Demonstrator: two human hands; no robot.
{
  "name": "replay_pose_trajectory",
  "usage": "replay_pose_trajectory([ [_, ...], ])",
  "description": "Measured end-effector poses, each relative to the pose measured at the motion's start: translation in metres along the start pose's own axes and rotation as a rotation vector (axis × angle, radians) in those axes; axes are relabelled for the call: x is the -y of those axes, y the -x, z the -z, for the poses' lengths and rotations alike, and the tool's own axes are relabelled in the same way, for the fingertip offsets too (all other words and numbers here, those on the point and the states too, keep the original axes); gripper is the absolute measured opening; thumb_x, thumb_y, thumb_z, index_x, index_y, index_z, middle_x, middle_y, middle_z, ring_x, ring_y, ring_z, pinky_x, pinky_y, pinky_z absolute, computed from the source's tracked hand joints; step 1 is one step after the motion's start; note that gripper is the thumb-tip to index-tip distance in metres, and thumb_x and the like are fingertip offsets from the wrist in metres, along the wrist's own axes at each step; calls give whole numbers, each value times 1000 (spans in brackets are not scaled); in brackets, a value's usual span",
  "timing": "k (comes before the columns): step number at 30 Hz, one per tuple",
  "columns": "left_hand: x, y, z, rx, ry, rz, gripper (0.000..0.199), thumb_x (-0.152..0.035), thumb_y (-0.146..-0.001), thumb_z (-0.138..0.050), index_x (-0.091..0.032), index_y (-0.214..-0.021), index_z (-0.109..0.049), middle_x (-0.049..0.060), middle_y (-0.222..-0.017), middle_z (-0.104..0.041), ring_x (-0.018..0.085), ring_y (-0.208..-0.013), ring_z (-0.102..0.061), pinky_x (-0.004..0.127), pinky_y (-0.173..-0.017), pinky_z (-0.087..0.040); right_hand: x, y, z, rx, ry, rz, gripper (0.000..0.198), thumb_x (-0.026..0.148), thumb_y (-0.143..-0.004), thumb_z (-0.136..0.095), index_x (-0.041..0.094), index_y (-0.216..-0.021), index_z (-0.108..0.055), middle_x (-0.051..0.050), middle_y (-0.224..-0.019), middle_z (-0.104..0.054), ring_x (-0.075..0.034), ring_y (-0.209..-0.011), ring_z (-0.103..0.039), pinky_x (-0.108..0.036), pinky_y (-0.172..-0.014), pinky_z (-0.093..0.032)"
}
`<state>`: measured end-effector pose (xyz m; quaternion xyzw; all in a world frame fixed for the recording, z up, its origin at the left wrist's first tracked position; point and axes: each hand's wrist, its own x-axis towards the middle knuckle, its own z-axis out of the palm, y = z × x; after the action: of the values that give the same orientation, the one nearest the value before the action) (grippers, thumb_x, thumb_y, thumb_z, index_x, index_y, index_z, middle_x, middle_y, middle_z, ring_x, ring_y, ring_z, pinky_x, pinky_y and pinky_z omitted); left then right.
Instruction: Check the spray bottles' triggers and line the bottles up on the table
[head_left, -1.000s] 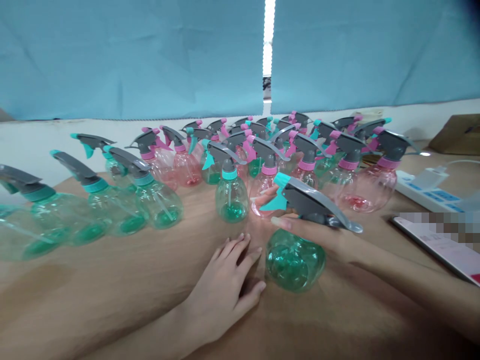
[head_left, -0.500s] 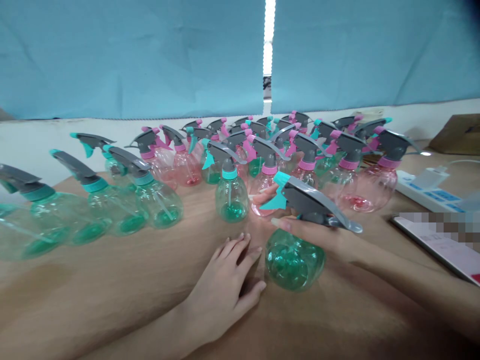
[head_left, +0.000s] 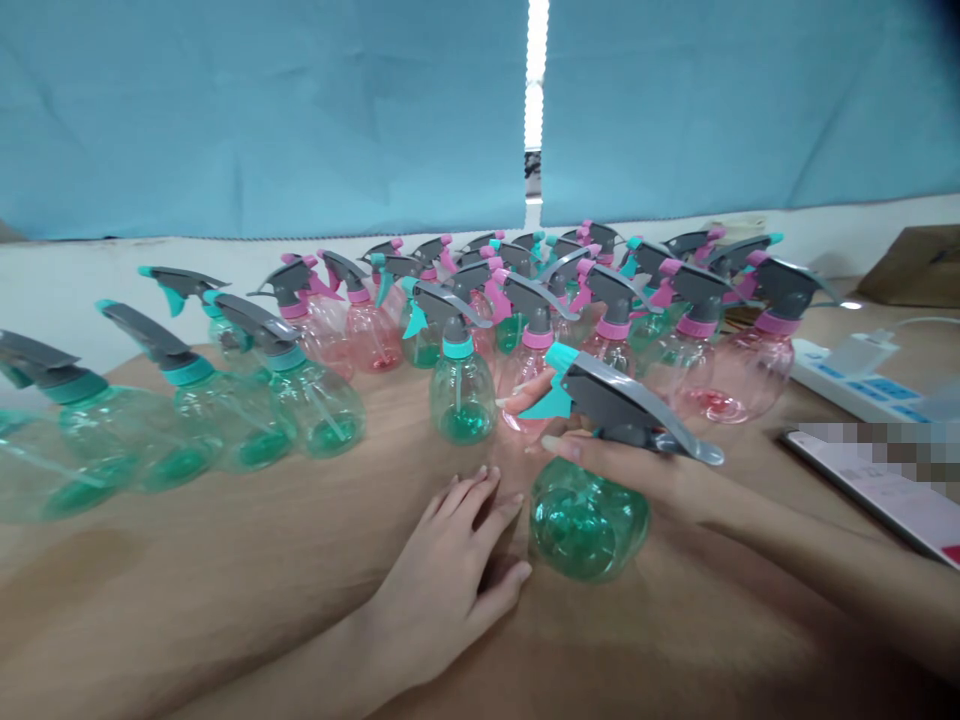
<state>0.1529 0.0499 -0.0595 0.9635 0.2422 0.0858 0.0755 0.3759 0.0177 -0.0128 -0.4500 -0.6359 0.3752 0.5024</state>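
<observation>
My right hand (head_left: 637, 470) is wrapped round the neck of a green see-through spray bottle (head_left: 589, 525) with a grey head and teal nozzle and trigger. The bottle is at the table's front middle, its nozzle pointing left, and some of my fingers are hidden behind it. One finger reaches forward by the trigger. Flat on the table just left of that bottle lies my left hand (head_left: 457, 570), fingers stretched out and holding nothing. Beyond the hands stand another green spray bottle (head_left: 463, 400) and a pink spray bottle (head_left: 517, 380).
Many more spray bottles, green and pink, crowd the back of the table (head_left: 247, 570), including green ones (head_left: 319, 405) at left. To the right lie a phone (head_left: 862, 485), a white power strip (head_left: 847, 375) and a brown box (head_left: 915, 268). A blue cloth (head_left: 300, 110) hangs behind.
Almost everything holds still. The trigger of the held spray bottle looks slightly nearer its neck, and the finger by it has shifted a little. My left hand has not moved.
</observation>
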Motion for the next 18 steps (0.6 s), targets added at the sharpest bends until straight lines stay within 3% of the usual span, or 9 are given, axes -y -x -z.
replay_pose_trajectory([
  [4, 0, 0, 0, -8, 4, 0, 47, -37, -92, -54, -17, -135, -46, 15, -142, -43, 31, -131, -37, 51, -104, -34, 0, 1, -1, -34, -22, -37, 15, 35, -82, -66, 26, -95, -67, 0, -94, -72, -16, -86, -69, -29, -77, -56],
  [8, -1, -1, 1, 2, -4, 5, 47, -37, -93, -53, -16, -134, -47, 15, -141, -44, 31, -131, -38, 51, -104, -35, -2, 3, 0, -44, -41, -33, 19, 34, -81, -67, 27, -99, -67, 0, -96, -73, -17, -87, -70, -30, -76, -56],
  [12, -2, -1, 1, 4, -11, 6, 48, -38, -93, -53, -17, -135, -46, 15, -141, -44, 31, -131, -38, 52, -103, -36, 1, 4, 1, -10, -11, -94, 16, 38, -85, -62, 25, -92, -68, -1, -89, -71, -16, -79, -67, -28, -67, -54],
  [18, -2, -2, 2, 3, -8, 11, 47, -38, -93, -53, -17, -135, -47, 15, -142, -44, 31, -130, -39, 51, -103, -36, 7, 5, 1, -21, -22, -62, 15, 37, -83, -62, 23, -81, -62, 2, -70, -60, -13, -62, -56, -26, -56, -47],
])
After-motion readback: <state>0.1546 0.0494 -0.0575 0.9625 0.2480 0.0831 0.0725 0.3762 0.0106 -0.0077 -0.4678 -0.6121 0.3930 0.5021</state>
